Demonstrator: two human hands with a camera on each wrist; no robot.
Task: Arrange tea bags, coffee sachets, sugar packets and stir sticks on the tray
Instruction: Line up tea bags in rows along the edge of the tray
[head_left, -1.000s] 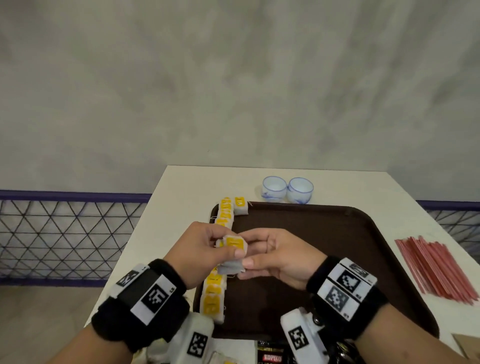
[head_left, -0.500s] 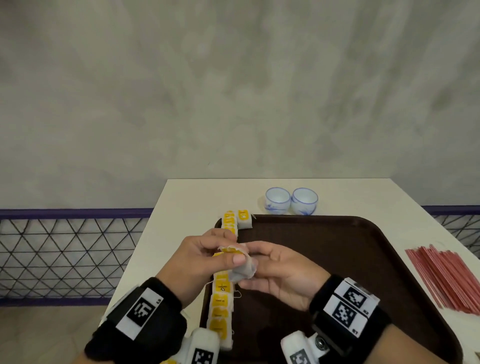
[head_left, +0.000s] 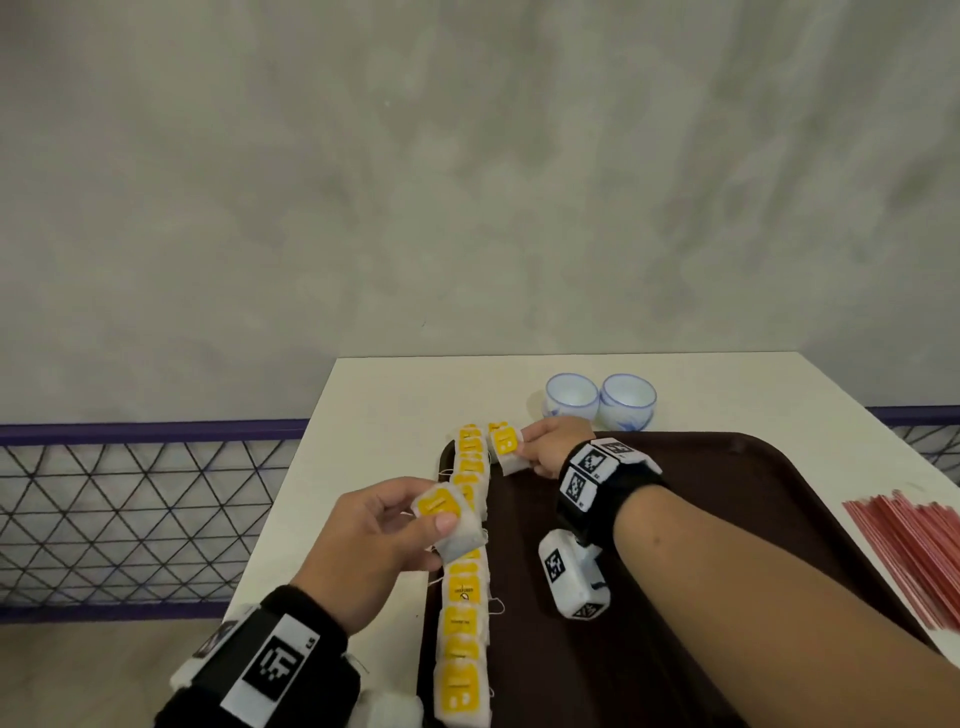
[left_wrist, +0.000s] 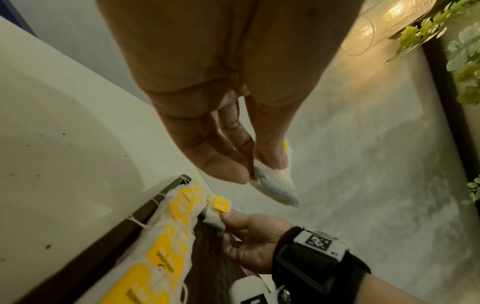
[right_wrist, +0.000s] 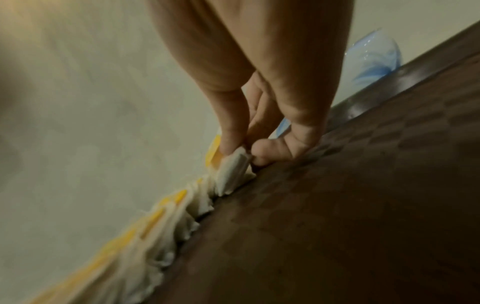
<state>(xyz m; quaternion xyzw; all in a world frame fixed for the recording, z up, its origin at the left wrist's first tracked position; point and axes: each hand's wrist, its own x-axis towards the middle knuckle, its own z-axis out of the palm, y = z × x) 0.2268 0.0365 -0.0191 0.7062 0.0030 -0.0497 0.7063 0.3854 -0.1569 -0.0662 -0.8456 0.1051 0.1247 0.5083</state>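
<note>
A dark brown tray (head_left: 727, 467) lies on the white table. Down its left edge runs a row of white tea bags with yellow tags (head_left: 462, 629) (left_wrist: 166, 246) (right_wrist: 145, 236). My left hand (head_left: 384, 540) (left_wrist: 233, 144) hovers over that row and pinches a tea bag (head_left: 449, 519) (left_wrist: 275, 185) between thumb and fingers. My right hand (head_left: 550, 447) (left_wrist: 249, 234) (right_wrist: 262, 131) reaches to the tray's far left corner and pinches another tea bag (head_left: 505, 447) (left_wrist: 221, 207) (right_wrist: 233, 170), which touches the tray there. Red stir sticks (head_left: 914, 556) lie in a pile on the table right of the tray.
Two small white and blue cups (head_left: 597, 400) (right_wrist: 374, 59) stand on the table just beyond the tray's far edge, close to my right hand. A purple-framed wire fence (head_left: 130, 519) runs left of the table. A grey wall is behind.
My hands were together on one bundle of tea bags over the tray's left edge. They have parted: the right hand carried a tea bag to the far left corner, the left kept one.
</note>
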